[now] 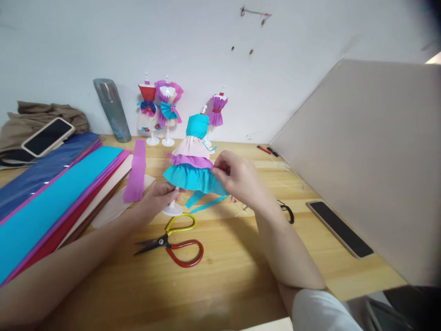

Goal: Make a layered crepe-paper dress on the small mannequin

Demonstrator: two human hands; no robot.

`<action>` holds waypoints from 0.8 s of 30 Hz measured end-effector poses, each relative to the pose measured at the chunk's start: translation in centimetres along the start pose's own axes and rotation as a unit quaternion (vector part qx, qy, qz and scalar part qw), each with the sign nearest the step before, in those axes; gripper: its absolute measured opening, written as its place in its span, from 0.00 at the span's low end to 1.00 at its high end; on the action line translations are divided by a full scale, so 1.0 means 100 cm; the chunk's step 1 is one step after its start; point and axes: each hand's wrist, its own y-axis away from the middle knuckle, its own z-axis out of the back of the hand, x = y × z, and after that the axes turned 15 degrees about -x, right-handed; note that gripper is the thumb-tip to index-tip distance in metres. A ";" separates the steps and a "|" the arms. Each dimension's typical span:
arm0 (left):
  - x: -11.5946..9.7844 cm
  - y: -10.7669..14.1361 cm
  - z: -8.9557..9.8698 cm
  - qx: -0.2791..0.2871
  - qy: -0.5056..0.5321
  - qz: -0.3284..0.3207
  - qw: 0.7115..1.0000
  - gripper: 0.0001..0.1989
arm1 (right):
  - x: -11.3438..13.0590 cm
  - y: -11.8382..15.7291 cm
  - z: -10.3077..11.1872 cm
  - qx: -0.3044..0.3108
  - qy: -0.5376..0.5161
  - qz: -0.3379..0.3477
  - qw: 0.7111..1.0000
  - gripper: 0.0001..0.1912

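The fingers [222, 161] of the right hand [241, 177] are drawn together, with hardly a gap, at the three-o'clock edge of a tiered dress [193, 161] of turquoise, pale pink and purple crepe-like material; which tier is pinched cannot be told. The dress is worn by a small mannequin on a round-based white stand [173, 209], set near the middle of the view and tilted toward one o'clock. The stand is gripped just above its base by the curled fingers of the left hand [161, 195], at seven o'clock from the dress.

Narrow turquoise strips [208, 202] are strewn on the pale wooden bench [234, 276] at six o'clock, just below the hem. Black-bladed scissors with one yellow and one red handle [168, 241] are laid with blades parted, between six and seven o'clock. A flat purple strip [136, 172] is placed at nine o'clock, beside layered turquoise, purple, red and cream sheets [72, 193]. Two decorated mannequins [147, 108] are stood near eleven o'clock, a purple-dressed one [217, 110] at one, and a grey-green bottle [113, 110] at ten. A dark-screened phone [339, 229] is laid between three and four o'clock.
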 end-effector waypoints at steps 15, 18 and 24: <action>-0.004 0.000 0.000 -0.030 -0.015 0.018 0.999 0.19 | 0.002 -0.003 0.014 0.148 -0.243 -0.101 0.953 0.08; -0.005 0.000 0.000 -0.024 -0.011 0.020 0.999 0.19 | 0.003 -0.003 0.014 0.137 -0.243 -0.106 0.954 0.08; -0.007 0.000 0.000 -0.045 -0.022 0.018 0.999 0.18 | 0.008 0.001 0.016 0.117 -0.201 -0.104 0.967 0.08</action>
